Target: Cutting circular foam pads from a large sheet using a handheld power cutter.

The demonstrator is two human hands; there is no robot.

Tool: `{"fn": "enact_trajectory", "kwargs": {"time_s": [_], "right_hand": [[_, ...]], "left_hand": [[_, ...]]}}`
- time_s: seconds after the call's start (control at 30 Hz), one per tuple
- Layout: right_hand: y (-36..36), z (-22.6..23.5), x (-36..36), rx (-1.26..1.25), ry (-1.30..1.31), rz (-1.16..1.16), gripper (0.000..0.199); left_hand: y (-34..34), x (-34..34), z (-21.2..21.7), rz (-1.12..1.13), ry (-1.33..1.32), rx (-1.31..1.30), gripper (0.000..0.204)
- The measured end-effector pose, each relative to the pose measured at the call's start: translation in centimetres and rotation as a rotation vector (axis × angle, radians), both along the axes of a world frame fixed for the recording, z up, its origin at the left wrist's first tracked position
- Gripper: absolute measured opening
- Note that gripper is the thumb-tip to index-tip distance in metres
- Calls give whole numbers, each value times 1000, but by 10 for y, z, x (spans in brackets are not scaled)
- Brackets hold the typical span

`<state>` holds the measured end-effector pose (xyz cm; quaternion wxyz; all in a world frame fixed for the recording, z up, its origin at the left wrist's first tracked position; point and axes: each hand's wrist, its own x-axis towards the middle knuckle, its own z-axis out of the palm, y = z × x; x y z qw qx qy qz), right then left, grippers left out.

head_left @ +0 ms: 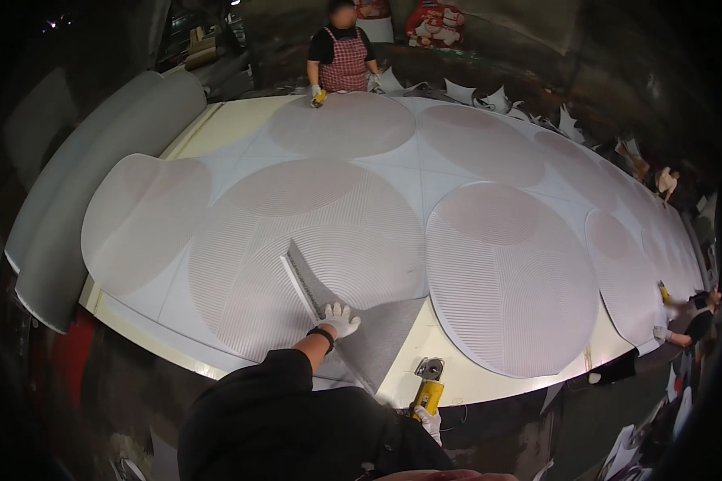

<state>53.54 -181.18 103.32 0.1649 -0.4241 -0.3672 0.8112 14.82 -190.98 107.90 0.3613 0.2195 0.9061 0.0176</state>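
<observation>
In the head view, the person's gloved left hand [341, 319] lies flat with fingers spread on a grey triangular offcut [377, 337] of sheet, pressing it where it lifts away from the big ribbed round panel [297, 240]. That offcut sits at about six o'clock on the long pale bench [457, 385], its point running up toward eleven o'clock.

The gloved right hand [430, 418] is closed around the yellow body of a handheld cutter [427, 388], whose round head rests at the bench's near edge, just right of the offcut.

More ribbed round panels [509, 280] cover the bench toward three o'clock. At twelve o'clock a person in a checked apron [345, 60] stands at the far edge. At four o'clock another worker's gloved hand [663, 332] touches the bench edge.
</observation>
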Motion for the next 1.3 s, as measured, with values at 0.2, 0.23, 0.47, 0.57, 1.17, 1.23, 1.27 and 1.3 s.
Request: {"fn": "enact_trajectory", "kwargs": {"time_s": [0.2, 0.23, 0.47, 0.57, 1.17, 1.23, 1.27, 1.3], "right_hand": [[0, 8, -2, -12, -11, 3, 31], [2, 5, -4, -14, 18, -3, 31], [0, 13, -5, 3, 0, -10, 32], [-3, 12, -3, -7, -10, -6, 32], [3, 6, -8, 91, -72, -14, 39], [1, 4, -7, 61, -73, 8, 39], [1, 3, -7, 66, -80, 16, 39], [1, 2, -7, 71, -85, 25, 39]], "left_hand": [[-1, -4, -11, 14, 10, -21, 73], [1, -5, -10, 26, 14, -23, 73], [1, -2, -3, 4, -26, -52, 73], [-1, -1, -7, 29, -23, -42, 72], [13, -28, -36, -151, 21, -80, 76], [11, -29, -41, -104, 34, -62, 77], [10, -28, -41, -102, 33, -63, 77], [9, -27, -41, -104, 34, -65, 77]]}}
